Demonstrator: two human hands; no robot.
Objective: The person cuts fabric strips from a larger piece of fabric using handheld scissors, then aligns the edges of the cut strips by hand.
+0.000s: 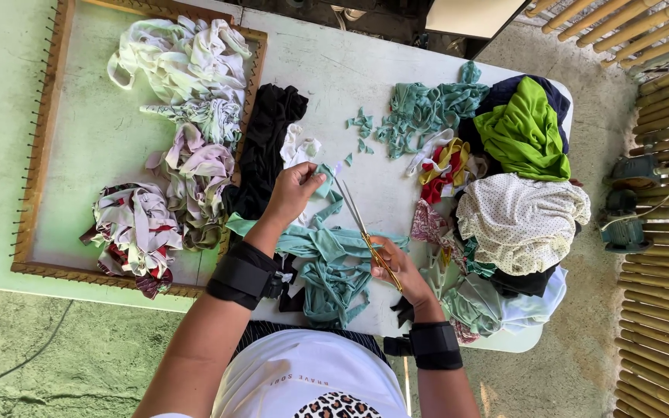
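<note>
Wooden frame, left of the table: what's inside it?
Inside the wooden frame: pale fabric strips, a pinkish bundle, a red-patterned bundle. Whatever lies beneath them is covered.

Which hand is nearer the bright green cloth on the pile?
Right. The right hand holds the scissors just below-left of the bright green cloth; the left hand pinches a teal strip farther left.

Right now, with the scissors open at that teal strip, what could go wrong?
1. The left hand pinches the teal strip close to the tips of the scissors held in the right hand; fingers could get nicked.
2. The teal fabric hangs over the edge of the white table in a loose tangle; a blade might catch a layer underneath.
3. Teal scraps lie scattered and may slide off.
</note>
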